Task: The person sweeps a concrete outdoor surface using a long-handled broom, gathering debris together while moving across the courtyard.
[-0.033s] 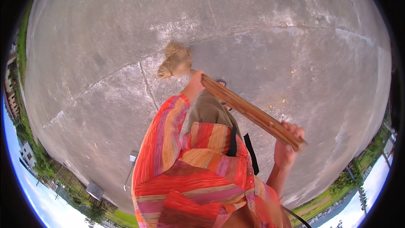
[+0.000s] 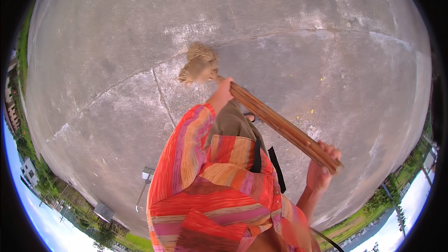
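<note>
A straw-coloured broom (image 2: pixel 285 123) with a thick brown wooden handle slants across in front of me. Its tan, bushy head (image 2: pixel 199 65), somewhat blurred, is at the far left end, low over the concrete. My left hand (image 2: pixel 223 94) is closed round the handle a little behind the head. Near the handle's other end, at the right, my right hand (image 2: pixel 323 163) grips it from the side, fingers curled over the wood. Part of a sandalled foot (image 2: pixel 250 117) shows beneath the handle.
Grey concrete ground (image 2: pixel 112 46) spreads all around, crossed by cracks and pale patches. Small yellow leaves (image 2: pixel 311 111) lie to the right. A long-handled dustpan (image 2: pixel 147 173) is at the left near my side. A grey block-like object (image 2: pixel 103 212) sits at the ground's left rear edge.
The broom and both my hands have shifted slightly to the right, and the head has risen a little in view. The handle now covers one of the feet.
</note>
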Motion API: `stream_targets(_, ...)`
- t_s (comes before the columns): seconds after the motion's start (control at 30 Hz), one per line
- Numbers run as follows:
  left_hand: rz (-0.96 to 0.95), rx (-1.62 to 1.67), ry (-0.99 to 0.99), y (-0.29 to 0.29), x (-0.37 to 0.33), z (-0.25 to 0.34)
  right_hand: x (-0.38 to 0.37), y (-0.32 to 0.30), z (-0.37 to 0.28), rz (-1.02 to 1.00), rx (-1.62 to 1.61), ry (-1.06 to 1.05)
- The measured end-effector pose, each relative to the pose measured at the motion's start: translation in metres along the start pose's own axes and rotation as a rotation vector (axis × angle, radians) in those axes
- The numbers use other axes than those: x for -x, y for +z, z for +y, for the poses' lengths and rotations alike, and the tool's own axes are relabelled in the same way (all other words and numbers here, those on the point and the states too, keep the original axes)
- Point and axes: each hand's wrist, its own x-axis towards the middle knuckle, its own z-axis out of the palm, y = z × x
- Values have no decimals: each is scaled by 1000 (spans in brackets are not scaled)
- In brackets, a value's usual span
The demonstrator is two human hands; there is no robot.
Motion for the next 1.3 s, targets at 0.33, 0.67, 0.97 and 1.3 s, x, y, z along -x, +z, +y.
stream_targets(0.33, -338, -208, -151, 172, -11, -127, 63, -27, -67, 8, 393, -464)
stream_targets(0.67, -274, 32, 56, 80, 76, -104, 65, -108, -73, 55, -349, -346)
stream_targets(0.97, 302, -287, 53, -71, -2, -31, 9, -65, 37, -541, -84, 83)
stream_targets(1.3, 28, -505, -288, 105, -45, -322, 129, -230, -36, 278, 14, -193)
